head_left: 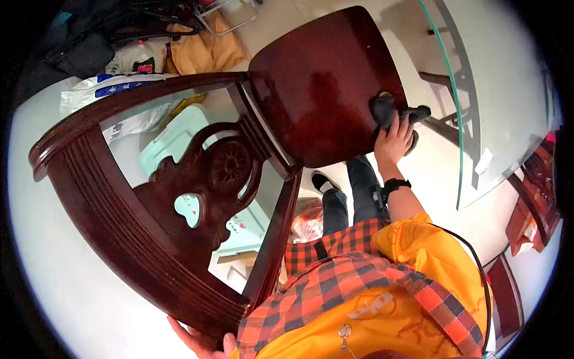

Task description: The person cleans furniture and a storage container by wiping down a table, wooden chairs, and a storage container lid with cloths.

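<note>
A dark red-brown wooden chair, with a glossy seat [323, 84] and a carved openwork backrest [230, 161], fills the middle and left. My right hand [394, 140], a black band on its wrist, presses a bunched black cloth [384, 110] onto the seat's right edge. Part of the cloth hangs past that edge. At the bottom, my left hand [203, 346] grips the outer rail of the chair back from below. Its fingers are partly hidden by the wood.
A glass-topped table [478, 107] stands close on the right. Behind the backrest sit a mint-green storage box [251, 224] and white bags [113, 90]. A brown bag [206, 51] lies beyond the seat. More dark red wooden furniture [532, 197] is at far right.
</note>
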The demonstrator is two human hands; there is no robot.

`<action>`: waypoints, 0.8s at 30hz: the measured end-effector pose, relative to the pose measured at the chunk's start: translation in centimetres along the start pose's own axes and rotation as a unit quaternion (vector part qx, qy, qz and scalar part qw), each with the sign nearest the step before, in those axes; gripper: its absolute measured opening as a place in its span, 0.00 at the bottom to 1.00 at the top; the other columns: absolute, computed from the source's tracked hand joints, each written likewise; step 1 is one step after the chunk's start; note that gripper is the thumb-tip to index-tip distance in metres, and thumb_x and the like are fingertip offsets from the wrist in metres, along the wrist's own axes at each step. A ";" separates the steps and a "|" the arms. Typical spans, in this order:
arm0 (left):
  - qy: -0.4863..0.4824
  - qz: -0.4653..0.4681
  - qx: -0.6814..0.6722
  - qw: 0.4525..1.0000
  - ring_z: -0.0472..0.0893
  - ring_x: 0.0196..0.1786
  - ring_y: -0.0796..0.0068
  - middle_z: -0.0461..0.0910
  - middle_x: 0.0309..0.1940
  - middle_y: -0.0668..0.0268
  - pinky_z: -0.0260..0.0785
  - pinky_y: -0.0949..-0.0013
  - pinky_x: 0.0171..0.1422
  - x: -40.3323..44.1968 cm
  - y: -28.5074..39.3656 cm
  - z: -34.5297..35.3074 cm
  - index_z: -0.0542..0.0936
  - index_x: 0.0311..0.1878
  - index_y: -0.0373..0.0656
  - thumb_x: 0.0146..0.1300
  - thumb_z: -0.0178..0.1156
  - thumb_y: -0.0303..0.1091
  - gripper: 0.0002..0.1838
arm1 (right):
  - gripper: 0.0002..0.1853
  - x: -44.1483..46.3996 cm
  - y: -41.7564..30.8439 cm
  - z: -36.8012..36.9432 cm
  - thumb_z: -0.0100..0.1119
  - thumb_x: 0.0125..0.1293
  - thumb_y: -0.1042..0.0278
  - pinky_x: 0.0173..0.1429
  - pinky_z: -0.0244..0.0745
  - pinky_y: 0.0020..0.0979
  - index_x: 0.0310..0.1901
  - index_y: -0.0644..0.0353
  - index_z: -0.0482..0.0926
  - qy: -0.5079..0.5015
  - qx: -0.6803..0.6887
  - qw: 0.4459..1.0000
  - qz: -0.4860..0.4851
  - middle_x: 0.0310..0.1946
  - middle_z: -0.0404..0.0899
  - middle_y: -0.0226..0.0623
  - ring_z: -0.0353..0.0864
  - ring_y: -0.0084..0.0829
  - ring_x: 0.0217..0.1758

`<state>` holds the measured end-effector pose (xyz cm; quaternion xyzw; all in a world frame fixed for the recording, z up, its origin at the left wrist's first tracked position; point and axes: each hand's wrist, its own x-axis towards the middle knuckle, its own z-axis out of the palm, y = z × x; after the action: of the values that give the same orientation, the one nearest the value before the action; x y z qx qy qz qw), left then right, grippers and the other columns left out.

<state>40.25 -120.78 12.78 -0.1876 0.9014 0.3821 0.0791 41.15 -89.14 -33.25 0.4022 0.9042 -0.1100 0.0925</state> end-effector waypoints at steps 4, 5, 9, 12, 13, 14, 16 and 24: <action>-0.011 -0.004 0.007 1.000 0.59 0.73 0.52 0.54 0.72 0.45 0.49 0.57 0.76 0.4 0.3 -0.3 0.43 0.77 0.38 0.47 0.54 0.19 0.51 | 0.36 -7.9 -4.4 1.5 0.63 0.59 0.63 0.75 0.42 0.61 0.70 0.45 0.63 -0.075 0.061 0.990 -0.107 0.73 0.54 0.44 0.43 0.57 0.77; -0.015 0.002 0.010 1.000 0.59 0.73 0.52 0.54 0.72 0.45 0.49 0.57 0.76 0.6 0.2 -0.4 0.43 0.77 0.38 0.47 0.54 0.19 0.51 | 0.36 -9.4 -6.2 1.7 0.64 0.58 0.63 0.73 0.45 0.61 0.69 0.44 0.64 -0.092 0.050 0.985 -0.137 0.72 0.55 0.43 0.47 0.57 0.75; -0.051 0.039 0.004 0.998 0.58 0.73 0.52 0.54 0.73 0.46 0.50 0.57 0.76 1.6 -0.6 -1.4 0.43 0.77 0.39 0.48 0.52 0.20 0.50 | 0.30 -11.6 -7.5 2.2 0.60 0.59 0.66 0.71 0.52 0.56 0.65 0.41 0.69 -0.056 0.127 0.933 -0.332 0.69 0.63 0.37 0.51 0.48 0.76; -0.105 0.061 0.000 0.993 0.63 0.71 0.54 0.57 0.70 0.47 0.55 0.56 0.74 2.6 -1.1 -1.8 0.37 0.77 0.41 0.50 0.53 0.25 0.52 | 0.27 -8.5 -2.5 2.3 0.54 0.62 0.67 0.70 0.54 0.53 0.65 0.39 0.70 -0.086 0.065 0.869 -0.483 0.69 0.64 0.33 0.52 0.46 0.76; -0.110 0.067 0.004 0.992 0.62 0.71 0.54 0.56 0.70 0.47 0.53 0.55 0.75 2.3 -1.2 -1.7 0.37 0.77 0.42 0.49 0.52 0.26 0.52 | 0.27 -7.2 -0.8 1.9 0.52 0.62 0.67 0.70 0.57 0.51 0.65 0.37 0.70 -0.072 -0.003 0.881 -0.467 0.67 0.67 0.33 0.55 0.46 0.75; -0.112 0.068 0.012 0.991 0.61 0.72 0.54 0.56 0.71 0.47 0.50 0.55 0.77 2.1 -1.1 -1.6 0.37 0.78 0.43 0.48 0.51 0.27 0.53 | 0.27 -5.3 -0.5 -1.2 0.52 0.60 0.70 0.69 0.59 0.50 0.62 0.37 0.73 -0.124 -0.036 0.917 -0.378 0.66 0.67 0.36 0.58 0.46 0.73; -0.098 0.069 0.002 0.993 0.61 0.72 0.54 0.56 0.71 0.47 0.49 0.55 0.77 2.1 -1.1 -0.9 0.37 0.78 0.42 0.49 0.51 0.27 0.52 | 0.26 -1.1 4.0 1.2 0.51 0.56 0.76 0.72 0.58 0.51 0.58 0.48 0.77 0.063 0.063 0.955 -0.284 0.66 0.67 0.41 0.60 0.50 0.71; -0.087 0.066 -0.046 0.993 0.65 0.70 0.57 0.64 0.68 0.49 0.52 0.58 0.75 1.5 -0.6 0.4 0.39 0.78 0.42 0.54 0.52 0.25 0.49 | 0.33 -3.2 -1.3 0.8 0.59 0.56 0.74 0.70 0.53 0.55 0.66 0.46 0.69 0.055 0.048 0.982 -0.176 0.69 0.62 0.40 0.50 0.49 0.76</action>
<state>39.15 -121.32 11.68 -0.0969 0.8831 0.4423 0.1228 42.35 -92.46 -33.08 0.2464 0.9581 -0.1459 0.0027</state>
